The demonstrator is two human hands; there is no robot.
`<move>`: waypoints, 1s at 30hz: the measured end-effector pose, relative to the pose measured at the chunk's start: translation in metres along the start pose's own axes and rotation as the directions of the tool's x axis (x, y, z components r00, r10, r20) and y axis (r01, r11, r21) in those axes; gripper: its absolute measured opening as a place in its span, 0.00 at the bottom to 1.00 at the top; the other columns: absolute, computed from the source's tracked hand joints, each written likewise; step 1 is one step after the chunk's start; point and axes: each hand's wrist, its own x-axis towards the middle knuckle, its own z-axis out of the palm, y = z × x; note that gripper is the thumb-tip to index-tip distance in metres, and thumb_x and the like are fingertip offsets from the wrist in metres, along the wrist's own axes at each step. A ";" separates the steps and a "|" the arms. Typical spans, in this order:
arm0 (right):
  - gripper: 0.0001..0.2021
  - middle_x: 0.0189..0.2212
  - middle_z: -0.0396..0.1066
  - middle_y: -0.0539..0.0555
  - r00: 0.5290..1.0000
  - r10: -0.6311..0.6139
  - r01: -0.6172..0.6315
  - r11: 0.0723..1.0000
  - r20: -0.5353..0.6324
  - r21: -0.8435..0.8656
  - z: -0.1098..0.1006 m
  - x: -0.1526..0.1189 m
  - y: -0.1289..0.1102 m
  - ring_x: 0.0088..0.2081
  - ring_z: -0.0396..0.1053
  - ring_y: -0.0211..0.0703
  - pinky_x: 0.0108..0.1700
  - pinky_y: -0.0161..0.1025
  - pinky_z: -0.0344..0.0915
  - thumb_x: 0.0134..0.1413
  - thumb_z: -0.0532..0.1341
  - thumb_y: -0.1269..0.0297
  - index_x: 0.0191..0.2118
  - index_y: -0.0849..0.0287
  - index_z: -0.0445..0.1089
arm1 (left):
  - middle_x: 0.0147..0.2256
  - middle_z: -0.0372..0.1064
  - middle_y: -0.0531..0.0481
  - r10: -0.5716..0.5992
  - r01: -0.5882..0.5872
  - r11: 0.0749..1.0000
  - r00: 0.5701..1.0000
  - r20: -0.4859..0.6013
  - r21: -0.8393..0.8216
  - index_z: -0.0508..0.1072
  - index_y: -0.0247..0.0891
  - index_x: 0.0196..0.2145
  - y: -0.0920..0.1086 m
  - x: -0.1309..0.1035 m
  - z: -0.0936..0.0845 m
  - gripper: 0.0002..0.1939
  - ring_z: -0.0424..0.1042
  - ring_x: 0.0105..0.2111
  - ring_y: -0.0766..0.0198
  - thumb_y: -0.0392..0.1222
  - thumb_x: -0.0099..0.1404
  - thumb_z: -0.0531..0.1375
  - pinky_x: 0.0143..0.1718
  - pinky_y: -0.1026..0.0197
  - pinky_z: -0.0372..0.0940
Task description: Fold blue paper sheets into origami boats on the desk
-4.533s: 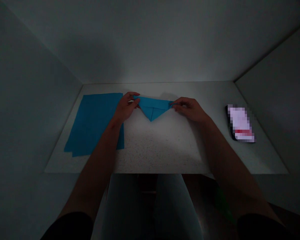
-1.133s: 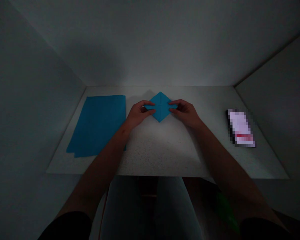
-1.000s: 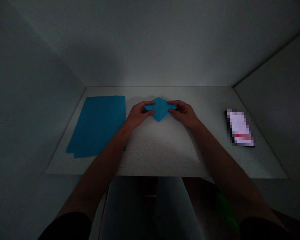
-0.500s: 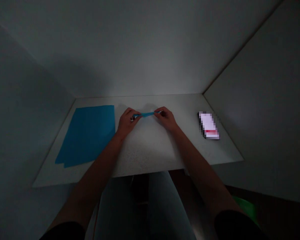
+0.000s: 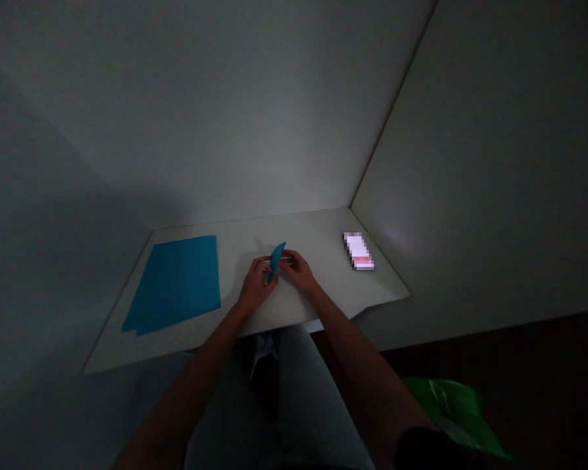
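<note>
A small folded blue paper (image 5: 276, 258) stands upright between my hands, above the middle of the white table (image 5: 255, 230). My left hand (image 5: 259, 283) has its fingers and thumb closed around the lower left part of the paper. On the other side, my right hand (image 5: 296, 267) has its fingertips close against the paper's right side; whether they pinch it is too small to tell. Larger blue sheets (image 5: 179, 282) lie flat, slightly offset, on the left of the table.
A phone (image 5: 359, 251) with a lit, blurred screen lies on the table's right side. White walls (image 5: 255, 130) rise behind and beside the table. Something green and shiny (image 5: 451, 408) is low at the right, below table height.
The small blue paper has turned from lying stretched sideways between both hands to standing upright. My hands have come closer together. The view has shifted, with the phone and table's right edge further left.
</note>
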 end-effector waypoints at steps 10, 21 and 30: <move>0.22 0.53 0.83 0.58 0.986 0.010 0.022 0.981 0.167 -0.192 0.004 -0.069 -0.027 0.50 0.82 0.52 0.56 0.51 0.78 0.60 0.71 0.48 0.56 0.53 0.78 | 0.63 0.68 0.38 -0.196 0.195 0.948 0.980 0.025 -0.253 0.72 0.40 0.39 0.024 -0.051 -0.002 0.13 0.77 0.57 0.51 0.46 0.66 0.71 0.60 0.44 0.75; 0.24 0.48 0.84 0.57 0.982 0.023 0.029 0.962 0.185 -0.271 0.003 -0.081 -0.039 0.43 0.82 0.49 0.50 0.48 0.78 0.62 0.69 0.49 0.60 0.53 0.76 | 0.67 0.65 0.35 -0.242 0.239 0.856 0.969 0.054 -0.458 0.72 0.39 0.50 0.027 -0.063 -0.004 0.24 0.83 0.49 0.55 0.48 0.62 0.75 0.53 0.47 0.79; 0.26 0.45 0.84 0.55 0.983 0.024 0.027 0.962 0.181 -0.272 0.004 -0.081 -0.042 0.43 0.82 0.49 0.50 0.48 0.78 0.60 0.67 0.52 0.63 0.52 0.73 | 0.62 0.70 0.38 -0.243 0.237 0.848 0.969 0.051 -0.475 0.76 0.38 0.45 0.029 -0.064 -0.007 0.19 0.81 0.50 0.55 0.49 0.63 0.75 0.54 0.46 0.79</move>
